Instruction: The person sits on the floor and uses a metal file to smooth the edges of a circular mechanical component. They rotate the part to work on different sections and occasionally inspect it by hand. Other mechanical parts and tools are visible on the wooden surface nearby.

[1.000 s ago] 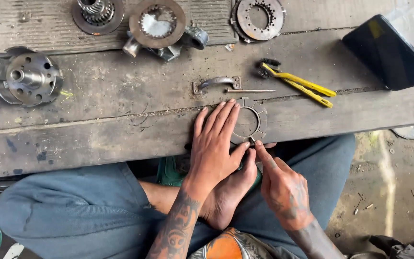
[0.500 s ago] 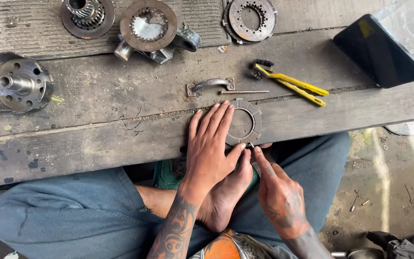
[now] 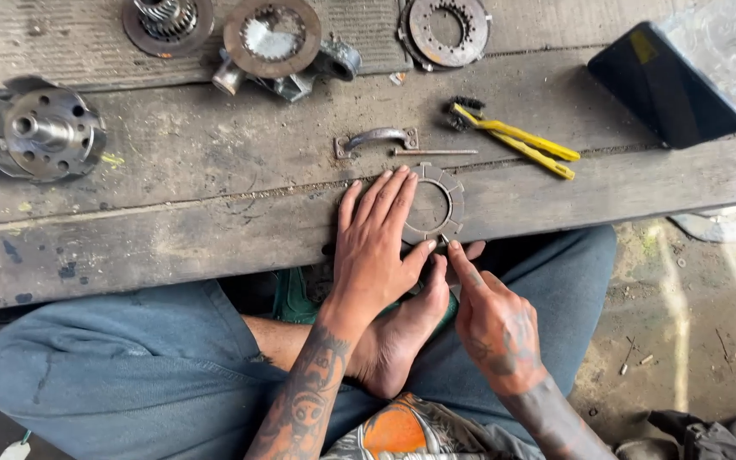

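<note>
A round grey clutch plate with notched outer teeth lies flat near the front edge of a worn wooden bench. My left hand presses flat on its left half, fingers spread and pointing away from me. My right hand sits just below the plate with the index finger stretched up to the plate's lower rim, apparently pinching something small that I cannot make out. My bare foot rests under both hands, between my crossed legs in blue jeans.
On the bench lie a metal handle, a thin rod, a yellow-handled brush, a black phone, a clutch hub, another hub, a round housing and a plate stack. Dirt ground lies right.
The view has shifted slightly. My hands stay on the clutch plate; the right index finger has edged up to the plate's lower rim.
</note>
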